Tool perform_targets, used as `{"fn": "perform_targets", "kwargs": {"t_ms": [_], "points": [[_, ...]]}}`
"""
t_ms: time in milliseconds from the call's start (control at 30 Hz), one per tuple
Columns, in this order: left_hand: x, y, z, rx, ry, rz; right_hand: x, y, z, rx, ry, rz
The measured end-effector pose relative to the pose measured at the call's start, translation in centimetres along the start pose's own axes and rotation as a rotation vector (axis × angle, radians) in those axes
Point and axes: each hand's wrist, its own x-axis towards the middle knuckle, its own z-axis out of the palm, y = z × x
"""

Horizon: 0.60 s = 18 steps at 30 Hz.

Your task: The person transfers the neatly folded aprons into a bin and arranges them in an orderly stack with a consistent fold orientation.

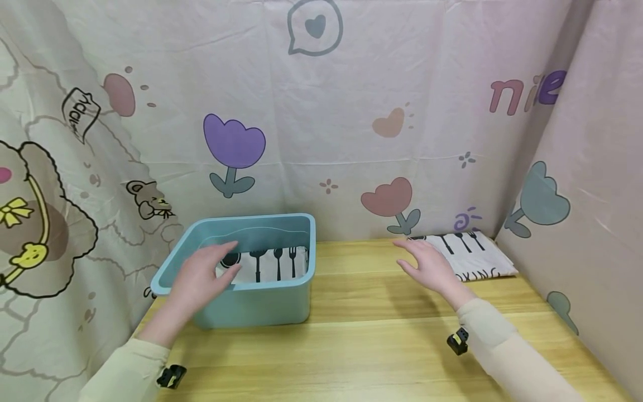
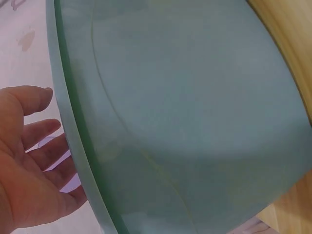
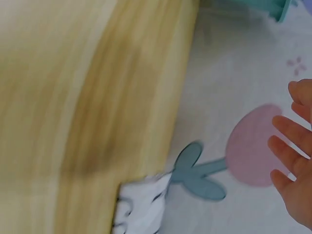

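In the head view my left hand [image 1: 203, 276] hovers over the front left part of a teal plastic bin [image 1: 256, 304], fingers spread and holding nothing. Inside the bin lies a folded white cloth [image 1: 268, 267] printed with black cutlery. The left wrist view has the left hand [image 2: 36, 161] beside the bin's rim [image 2: 78, 129], its fingers loosely bent. My right hand [image 1: 427, 265] is held above the table, nothing in its fingers. Just beyond it lies another folded white cloth [image 1: 477, 257] with cutlery prints and lettering, partly hidden by that hand. Its corner shows in the right wrist view.
A light wooden table [image 1: 361, 346] carries the bin and the second cloth. Behind it hangs a pale printed curtain [image 1: 321, 128], which also closes off the left and right sides. Small black devices [image 1: 172, 377] sit at both wrists.
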Motion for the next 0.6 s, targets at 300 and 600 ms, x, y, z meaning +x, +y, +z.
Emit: {"fn": "perform_targets", "kwargs": {"t_ms": [300,600], "points": [[-0.4,1.6,0.7,0.011,0.026,0.047,-2.3,3.2,-0.2,-0.038,0.005,0.067],[-0.5,2.6,1.7,0.003,0.038,0.091,-3.9,5.3,0.0,-0.040,-0.085,0.179]]}}
